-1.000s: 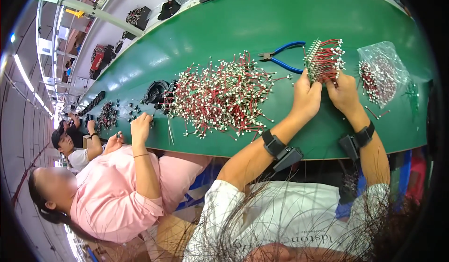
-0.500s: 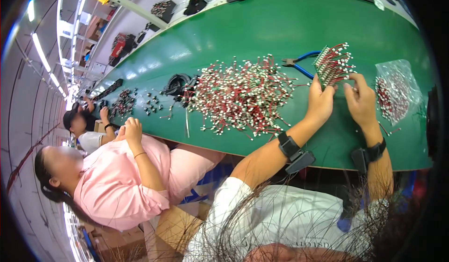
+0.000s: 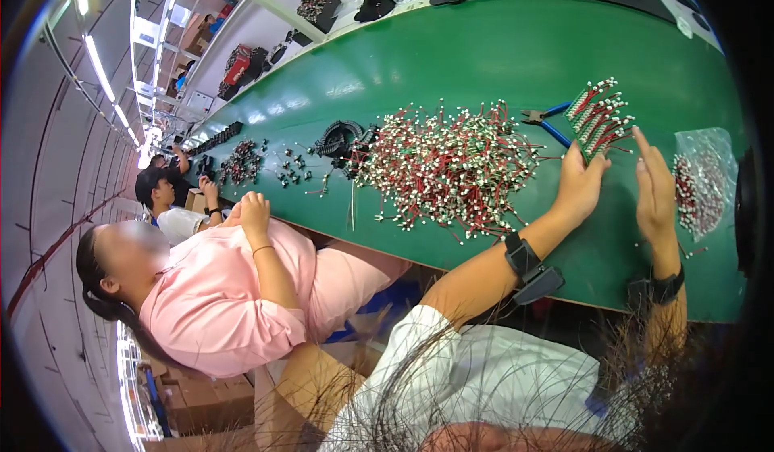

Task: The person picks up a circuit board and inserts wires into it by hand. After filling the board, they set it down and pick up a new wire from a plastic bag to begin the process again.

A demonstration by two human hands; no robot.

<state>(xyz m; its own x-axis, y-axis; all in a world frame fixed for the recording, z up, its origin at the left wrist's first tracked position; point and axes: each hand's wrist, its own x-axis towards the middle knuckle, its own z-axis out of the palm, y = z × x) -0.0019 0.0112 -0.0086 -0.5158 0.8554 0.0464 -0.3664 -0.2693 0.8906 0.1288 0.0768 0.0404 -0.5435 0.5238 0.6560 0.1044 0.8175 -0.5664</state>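
Note:
In my left hand (image 3: 582, 184) is the near end of a green circuit-board panel (image 3: 595, 123), gripped between thumb and fingers. Rows of short red wires with white connectors stand up from the panel. To the right of it, my right hand (image 3: 656, 184) is open, fingers stretched out and close together, with the fingertips near the wire ends; whether they touch I cannot tell. Blue-handled cutters (image 3: 556, 135) lie just left of the panel. A large heap of red wires with white connectors (image 3: 447, 170) spreads out left of my left hand.
A clear plastic bag (image 3: 704, 179) of similar wired parts lies at the right. Left of the heap are a black cable coil (image 3: 339, 139) and small black parts (image 3: 242, 163). A person in pink (image 3: 218, 299) sits at my left along the green table (image 3: 484, 49), with others farther off.
My right hand has come away from the panel's edge, its curled fingers now straightened. The left hand still holds the panel. The whole view has shifted somewhat.

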